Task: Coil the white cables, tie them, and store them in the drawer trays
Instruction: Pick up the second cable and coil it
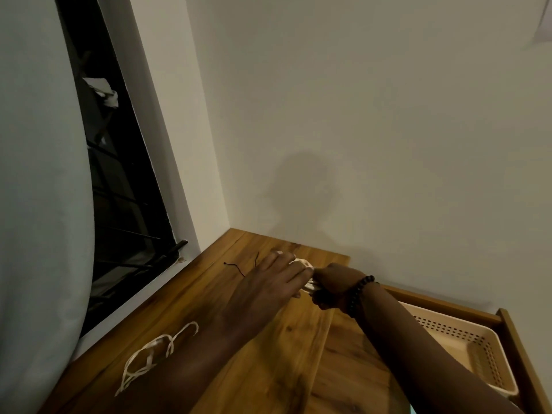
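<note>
A small coiled white cable (304, 264) sits between both hands over the far part of the wooden top (268, 339). My left hand (274, 279) lies across the coil with fingers mostly straight, covering much of it. My right hand (331, 286), a dark bead bracelet on its wrist, grips the coil's right side with curled fingers. A thin dark tie (239, 267) lies loose on the wood just left of my left hand. A second white cable (149, 354) lies loosely looped near the front left. A beige perforated tray (478, 339) sits in the open drawer (513, 339) at the right.
A pale wall meets the top at the back and right. A dark window with bars (125, 204) and a light curtain (35, 174) fill the left side.
</note>
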